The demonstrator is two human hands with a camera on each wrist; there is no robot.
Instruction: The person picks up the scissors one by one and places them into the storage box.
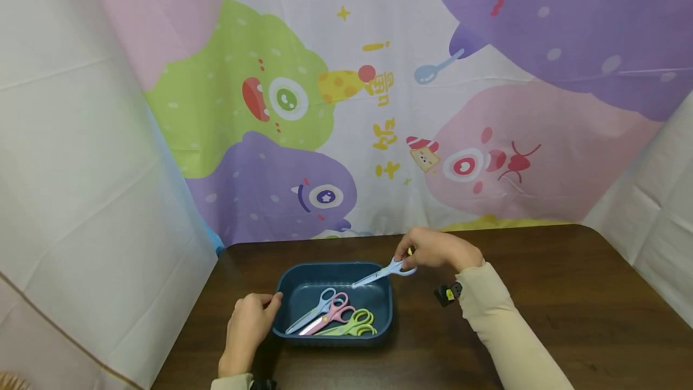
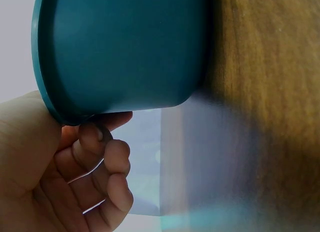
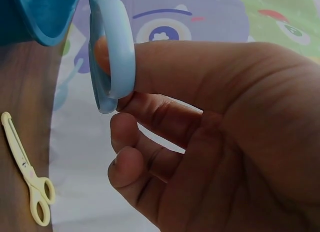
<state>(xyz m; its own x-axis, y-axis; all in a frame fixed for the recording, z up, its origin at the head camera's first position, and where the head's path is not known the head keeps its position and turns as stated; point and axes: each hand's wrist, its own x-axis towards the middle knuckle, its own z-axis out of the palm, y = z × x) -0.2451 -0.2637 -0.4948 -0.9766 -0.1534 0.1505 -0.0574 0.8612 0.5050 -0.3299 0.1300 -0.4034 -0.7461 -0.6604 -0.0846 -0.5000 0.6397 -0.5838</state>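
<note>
A dark teal tray [image 1: 331,342] stands on the table. On its left side my left hand [image 1: 249,322] pinches the rim; the left wrist view shows curled fingers [image 2: 117,154] below the tray's edge. My right hand [image 1: 441,250] holds light blue scissors [image 1: 376,275] by the handles, with the blades pointing left over the tray's right rim. In the right wrist view the thumb reaches through a handle loop [image 3: 122,52]. Inside the tray lie blue scissors [image 1: 312,313], pink scissors [image 1: 327,316] and green scissors [image 1: 352,325], all with handles toward the right.
Yellow scissors [image 3: 30,177] lie on the table near its back edge, mostly hidden behind my right hand in the head view. A cloth with cartoon monsters [image 1: 325,107] hangs behind the brown table [image 1: 568,306], and pale cloth [image 1: 81,167] hangs at the sides.
</note>
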